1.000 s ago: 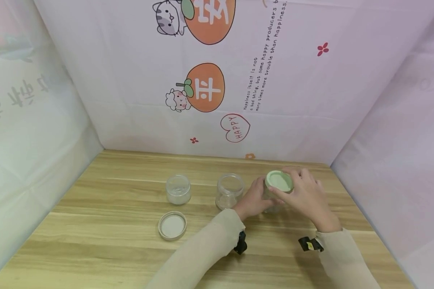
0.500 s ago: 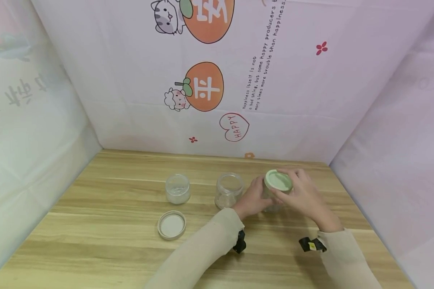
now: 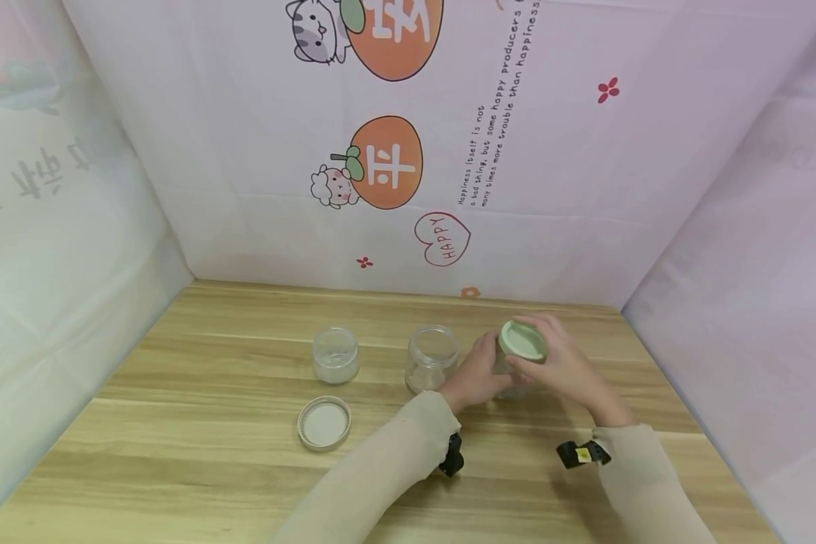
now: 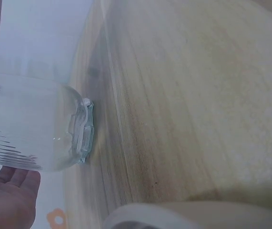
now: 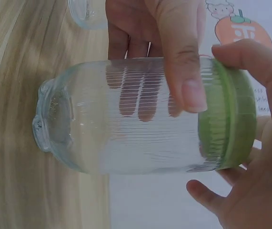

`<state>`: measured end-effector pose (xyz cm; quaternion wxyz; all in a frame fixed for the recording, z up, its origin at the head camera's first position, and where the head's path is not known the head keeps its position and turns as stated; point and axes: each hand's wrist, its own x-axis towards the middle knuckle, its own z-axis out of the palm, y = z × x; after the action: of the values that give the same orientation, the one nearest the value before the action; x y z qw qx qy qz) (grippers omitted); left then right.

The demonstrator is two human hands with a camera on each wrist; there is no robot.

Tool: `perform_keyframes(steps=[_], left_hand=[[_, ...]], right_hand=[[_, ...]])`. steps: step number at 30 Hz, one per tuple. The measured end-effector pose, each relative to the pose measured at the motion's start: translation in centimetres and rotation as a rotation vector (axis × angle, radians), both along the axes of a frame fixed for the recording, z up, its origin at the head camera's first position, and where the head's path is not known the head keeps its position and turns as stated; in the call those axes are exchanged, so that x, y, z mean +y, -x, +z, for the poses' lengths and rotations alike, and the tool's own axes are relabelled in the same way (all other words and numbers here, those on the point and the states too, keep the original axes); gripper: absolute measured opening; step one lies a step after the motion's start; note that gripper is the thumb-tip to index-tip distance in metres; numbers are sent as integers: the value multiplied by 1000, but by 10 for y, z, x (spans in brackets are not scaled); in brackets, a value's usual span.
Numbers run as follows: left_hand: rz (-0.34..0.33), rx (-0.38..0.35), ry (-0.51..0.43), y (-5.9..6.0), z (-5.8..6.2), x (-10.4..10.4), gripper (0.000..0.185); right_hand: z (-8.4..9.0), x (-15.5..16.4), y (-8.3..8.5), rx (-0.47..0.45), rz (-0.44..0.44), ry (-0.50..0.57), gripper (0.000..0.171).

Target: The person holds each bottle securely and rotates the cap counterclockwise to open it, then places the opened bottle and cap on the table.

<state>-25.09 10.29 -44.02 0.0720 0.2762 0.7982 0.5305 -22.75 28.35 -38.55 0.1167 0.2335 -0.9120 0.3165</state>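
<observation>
A clear ribbed glass jar (image 5: 85, 129) stands at the right of the table under a light green lid (image 3: 523, 342). My left hand (image 3: 477, 375) grips the jar's body; in the right wrist view its thumb lies across the front and its fingers show through the glass behind. Around the lid's rim curl the fingers and thumb of my right hand (image 3: 563, 369). The lid sits on the jar's mouth; whether it is fully seated I cannot tell. In the left wrist view the jar's base (image 4: 85, 131) shows close to the wood.
Just left of my left hand stands an open glass jar (image 3: 431, 361). Farther left are a shorter clear jar (image 3: 335, 357) and a pale round lid (image 3: 323, 424), lying on the wooden table (image 3: 197, 408). Printed white cloth (image 3: 551, 249) encloses the back and sides.
My right hand has turned a little around the green lid, its wrist shifting slightly left. The left hand keeps its grip on the jar, and the other jars stay put.
</observation>
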Motion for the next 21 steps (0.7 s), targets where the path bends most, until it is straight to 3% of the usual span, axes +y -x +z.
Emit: perform_keyframes(steps=[8, 13, 21], left_hand=[[6, -29, 28, -1, 0, 0, 90], [1, -33, 18, -1, 0, 0, 90], [-8, -36, -17, -1, -1, 0, 90]], right_hand=[[-2, 5, 3, -56, 79, 84, 74], [-1, 6, 2, -88, 75, 80, 78], [3, 3, 0, 7, 59, 56, 73]])
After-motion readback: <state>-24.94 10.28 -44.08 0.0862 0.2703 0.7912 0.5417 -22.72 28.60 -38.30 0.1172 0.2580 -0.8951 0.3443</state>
